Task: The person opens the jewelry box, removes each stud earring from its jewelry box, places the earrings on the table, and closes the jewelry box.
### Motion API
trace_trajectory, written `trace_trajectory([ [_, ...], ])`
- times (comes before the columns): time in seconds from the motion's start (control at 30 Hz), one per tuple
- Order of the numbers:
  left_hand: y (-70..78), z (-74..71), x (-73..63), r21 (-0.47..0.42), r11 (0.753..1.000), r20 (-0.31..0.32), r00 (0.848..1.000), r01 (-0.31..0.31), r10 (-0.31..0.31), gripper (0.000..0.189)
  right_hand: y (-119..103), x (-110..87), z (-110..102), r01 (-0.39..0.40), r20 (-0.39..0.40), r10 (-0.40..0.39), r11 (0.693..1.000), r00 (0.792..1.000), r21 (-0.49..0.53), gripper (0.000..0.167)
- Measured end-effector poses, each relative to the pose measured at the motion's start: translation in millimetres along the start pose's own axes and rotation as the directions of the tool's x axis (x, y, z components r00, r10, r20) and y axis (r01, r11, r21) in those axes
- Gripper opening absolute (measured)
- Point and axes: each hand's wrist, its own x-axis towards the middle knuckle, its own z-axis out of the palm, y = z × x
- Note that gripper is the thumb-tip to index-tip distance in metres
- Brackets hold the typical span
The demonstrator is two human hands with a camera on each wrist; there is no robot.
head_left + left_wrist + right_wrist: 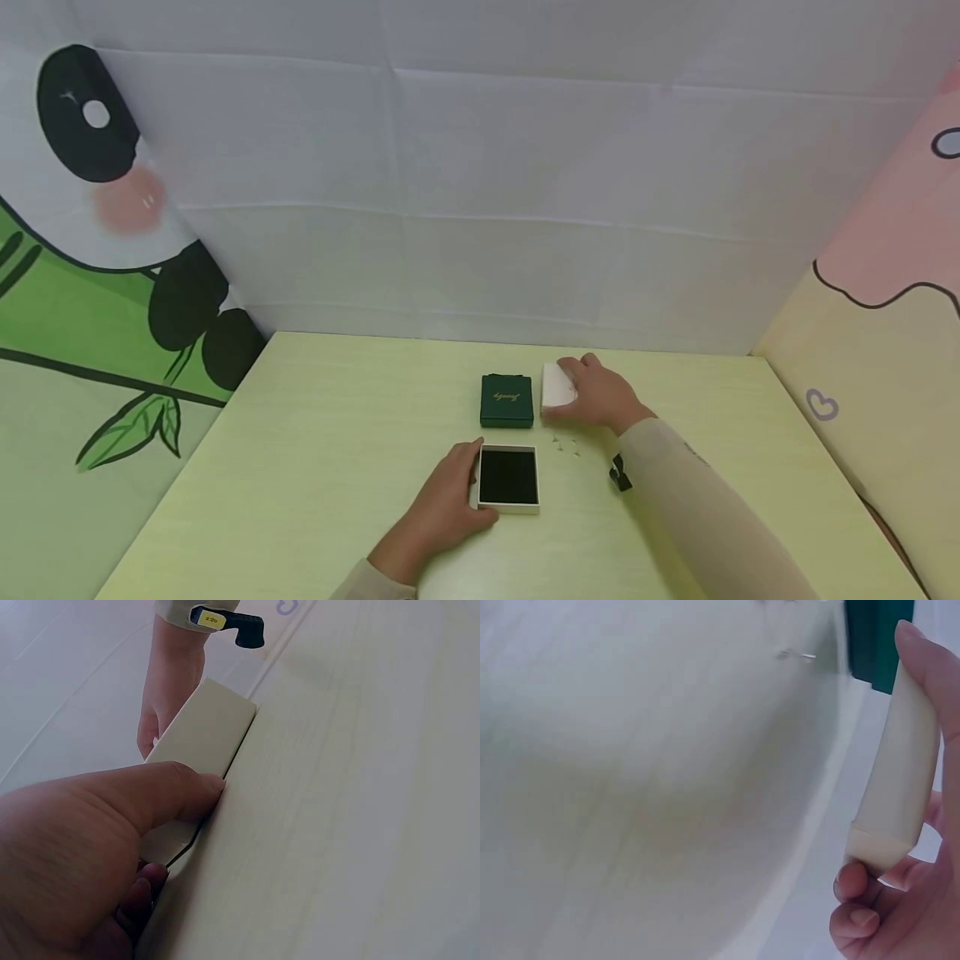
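Near the front of the table, my left hand (450,502) grips the left side of a small white open box (508,508) with a black insert (508,477). In the left wrist view the thumb (184,796) presses on the box's side. Farther back, my right hand (602,395) holds a white box lid (556,388) between thumb and fingers, as the right wrist view also shows. Whether the lid touches the table I cannot tell. Left of it stands a dark green box (506,402) with gold lettering. Several tiny shiny pieces, perhaps earrings (558,445), lie just in front of the lid.
The pale yellow table (337,433) ends at a white cloth backdrop (487,250). Cartoon-printed side panels stand to the left and right. A black strap piece (619,473) hangs from my right sleeve.
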Motion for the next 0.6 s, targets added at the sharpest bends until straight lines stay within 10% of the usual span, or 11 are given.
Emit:
trace_trajectory([
  [0.6, 0.5, 0.2, -0.4, -0.003, 1.000, -0.004, 1.000, 0.008, -0.008, 0.095, -17, -18.7, -6, 0.052, -0.060, -0.046, 0.994, 0.997, 0.093, 0.104],
])
